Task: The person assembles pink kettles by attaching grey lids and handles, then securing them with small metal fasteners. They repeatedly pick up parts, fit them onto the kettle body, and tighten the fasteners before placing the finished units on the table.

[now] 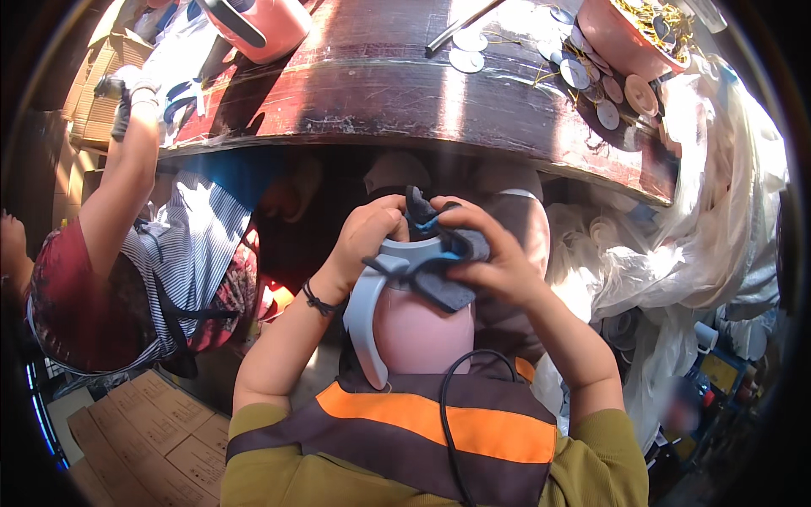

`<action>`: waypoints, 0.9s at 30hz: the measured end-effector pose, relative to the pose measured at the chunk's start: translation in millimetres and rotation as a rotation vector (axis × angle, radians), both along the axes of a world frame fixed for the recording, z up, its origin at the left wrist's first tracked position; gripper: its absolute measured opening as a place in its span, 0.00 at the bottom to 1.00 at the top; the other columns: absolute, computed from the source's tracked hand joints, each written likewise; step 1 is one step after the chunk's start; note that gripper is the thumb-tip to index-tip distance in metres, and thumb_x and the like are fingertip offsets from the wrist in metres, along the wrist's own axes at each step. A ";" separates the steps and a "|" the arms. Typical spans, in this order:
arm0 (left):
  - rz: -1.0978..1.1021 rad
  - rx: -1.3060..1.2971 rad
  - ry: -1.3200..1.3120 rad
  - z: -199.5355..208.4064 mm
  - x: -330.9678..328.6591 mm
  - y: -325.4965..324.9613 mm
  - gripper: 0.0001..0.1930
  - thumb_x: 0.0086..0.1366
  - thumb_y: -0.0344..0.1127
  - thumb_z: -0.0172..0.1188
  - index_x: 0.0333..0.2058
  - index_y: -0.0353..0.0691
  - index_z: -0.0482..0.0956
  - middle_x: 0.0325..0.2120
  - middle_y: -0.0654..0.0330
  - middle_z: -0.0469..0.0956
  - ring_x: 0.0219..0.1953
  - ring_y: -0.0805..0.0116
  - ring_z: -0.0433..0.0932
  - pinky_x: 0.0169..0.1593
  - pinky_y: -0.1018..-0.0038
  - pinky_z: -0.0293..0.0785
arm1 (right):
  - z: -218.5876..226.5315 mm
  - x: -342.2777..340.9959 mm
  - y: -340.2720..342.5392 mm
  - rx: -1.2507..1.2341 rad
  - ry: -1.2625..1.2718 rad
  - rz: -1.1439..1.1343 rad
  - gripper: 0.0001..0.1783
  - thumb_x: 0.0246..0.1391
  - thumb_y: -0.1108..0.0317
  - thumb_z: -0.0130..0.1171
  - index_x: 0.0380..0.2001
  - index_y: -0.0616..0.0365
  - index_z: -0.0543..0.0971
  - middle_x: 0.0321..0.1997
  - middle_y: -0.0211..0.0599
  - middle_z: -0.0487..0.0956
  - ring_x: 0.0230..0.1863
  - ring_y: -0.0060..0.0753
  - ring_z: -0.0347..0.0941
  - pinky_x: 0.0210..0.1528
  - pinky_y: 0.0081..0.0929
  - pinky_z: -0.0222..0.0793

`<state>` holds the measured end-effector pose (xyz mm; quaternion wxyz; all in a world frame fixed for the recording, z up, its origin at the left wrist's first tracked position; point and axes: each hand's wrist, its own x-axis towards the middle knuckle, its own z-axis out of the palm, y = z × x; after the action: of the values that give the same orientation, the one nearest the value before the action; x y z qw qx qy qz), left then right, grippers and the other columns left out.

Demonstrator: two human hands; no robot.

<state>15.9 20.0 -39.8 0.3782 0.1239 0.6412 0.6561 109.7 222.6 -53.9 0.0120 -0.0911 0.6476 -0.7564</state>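
Note:
In my lap rests a pink jug with a pale grey-blue rim and a long curved handle of the same colour. My left hand is closed at the rim, thumb bent over it beside the handle's top. My right hand is closed on a dark grey cloth, bunched at the jug's opening. One end of the cloth stands up between the two hands, and a flap hangs over the pink side. The jug's inside is mostly hidden by fingers and cloth.
A dark red table spans the far side. On it are another pink jug, round pale discs with yellow cords, and a pink tub. A co-worker's arm is at left, cartons below, plastic bags at right.

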 end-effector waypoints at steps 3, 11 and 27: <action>0.036 0.018 0.120 -0.3 6.1 12.7 0.18 0.63 0.36 0.41 0.37 0.25 0.75 0.26 0.59 0.76 0.29 0.76 0.72 0.38 0.79 0.68 | 20.6 -10.7 -18.0 0.236 0.182 -0.149 0.22 0.39 0.73 0.69 0.41 0.54 0.76 0.42 0.36 0.75 0.49 0.42 0.69 0.55 0.35 0.61; 0.055 0.134 0.076 -7.8 -2.1 -15.3 0.20 0.60 0.40 0.44 0.25 0.27 0.76 0.27 0.55 0.77 0.26 0.75 0.72 0.35 0.79 0.68 | -14.3 9.2 -13.6 -0.314 -0.229 0.012 0.48 0.39 0.66 0.72 0.64 0.55 0.60 0.66 0.41 0.60 0.68 0.36 0.55 0.69 0.31 0.46; 0.095 -0.042 0.307 -15.6 1.3 11.8 0.12 0.62 0.32 0.45 0.31 0.29 0.76 0.24 0.57 0.75 0.27 0.73 0.71 0.31 0.75 0.66 | 1.9 -35.6 -18.2 0.277 0.144 -0.186 0.07 0.46 0.70 0.65 0.30 0.58 0.78 0.33 0.33 0.80 0.43 0.32 0.76 0.57 0.33 0.63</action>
<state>17.1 31.8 -55.4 0.2468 0.1844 0.7103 0.6329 74.1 204.5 -52.0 -0.0919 -0.0825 0.7503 -0.6495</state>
